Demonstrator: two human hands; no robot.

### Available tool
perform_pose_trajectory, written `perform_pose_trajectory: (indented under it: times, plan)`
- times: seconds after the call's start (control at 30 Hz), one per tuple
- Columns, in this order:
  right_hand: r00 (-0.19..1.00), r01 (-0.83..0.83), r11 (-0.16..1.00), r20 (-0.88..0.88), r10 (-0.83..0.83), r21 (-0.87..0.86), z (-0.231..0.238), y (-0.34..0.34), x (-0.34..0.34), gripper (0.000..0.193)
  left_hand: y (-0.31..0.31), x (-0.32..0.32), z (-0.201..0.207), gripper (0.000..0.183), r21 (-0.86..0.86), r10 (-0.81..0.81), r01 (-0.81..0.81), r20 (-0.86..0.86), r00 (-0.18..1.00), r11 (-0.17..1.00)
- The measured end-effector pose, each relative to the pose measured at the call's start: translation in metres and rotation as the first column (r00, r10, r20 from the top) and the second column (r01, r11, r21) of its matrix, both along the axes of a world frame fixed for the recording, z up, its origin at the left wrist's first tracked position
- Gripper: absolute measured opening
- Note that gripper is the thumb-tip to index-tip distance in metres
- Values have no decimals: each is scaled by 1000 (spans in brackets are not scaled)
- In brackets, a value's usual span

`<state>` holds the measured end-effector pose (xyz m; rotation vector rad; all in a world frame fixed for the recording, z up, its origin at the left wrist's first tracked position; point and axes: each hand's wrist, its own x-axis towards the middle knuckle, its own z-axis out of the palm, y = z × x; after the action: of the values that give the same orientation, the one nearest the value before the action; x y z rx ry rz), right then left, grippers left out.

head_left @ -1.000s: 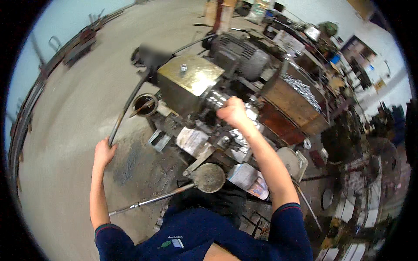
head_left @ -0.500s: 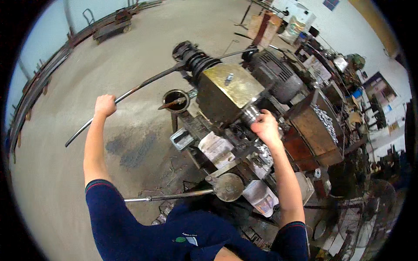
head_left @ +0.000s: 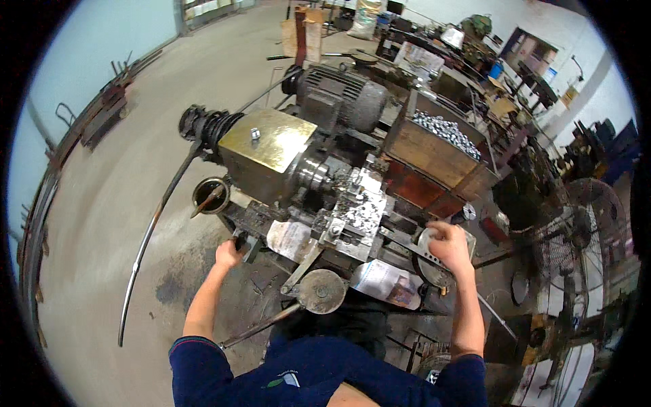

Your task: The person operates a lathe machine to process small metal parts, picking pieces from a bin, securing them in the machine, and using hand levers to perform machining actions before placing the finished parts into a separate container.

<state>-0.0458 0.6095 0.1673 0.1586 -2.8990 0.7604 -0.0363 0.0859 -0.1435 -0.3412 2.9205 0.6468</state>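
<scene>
At the machine's near left corner, my left hand is closed with its fingers against a small grey box; the fingertips are partly hidden. My right hand is over a round dish at the machine's right end. Its fingers curl down and inward, and whatever they pinch is hidden. Between the hands stands the greasy machine, with a metal chuck on its brassy-topped headstock. A small metal piece lies on that top. A long metal lever slopes down from the headstock's far left end.
Metal shavings cover the slide. Right of the machine, a large bin holds many small metal parts. A motor sits behind, a pot at the left. A round plate is nearest my body; a fan stands right.
My left hand has let go of the long lever and reached the grey box; the lever now hangs lower. My right hand has left the chuck for the dish. The view has turned right.
</scene>
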Motion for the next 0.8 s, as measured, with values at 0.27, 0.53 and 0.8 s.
perform_pose_trajectory:
  times: [0.27, 0.53, 0.8]
  plan:
    - [886, 438, 879, 73, -458, 188, -71, 187, 84, 44, -32, -39, 14, 19, -530, -354, 424, 233, 906, 735]
    - [536, 621, 464, 89, -840, 632, -171, 302, 185, 33, -41, 2, 37, 33, -183, -54, 76, 123, 991, 980]
    - [575, 644, 556, 147, -805, 526, -175, 166, 268, 34, -102, 81, -2, 39, 296, 125, -254, 393, 911, 921]
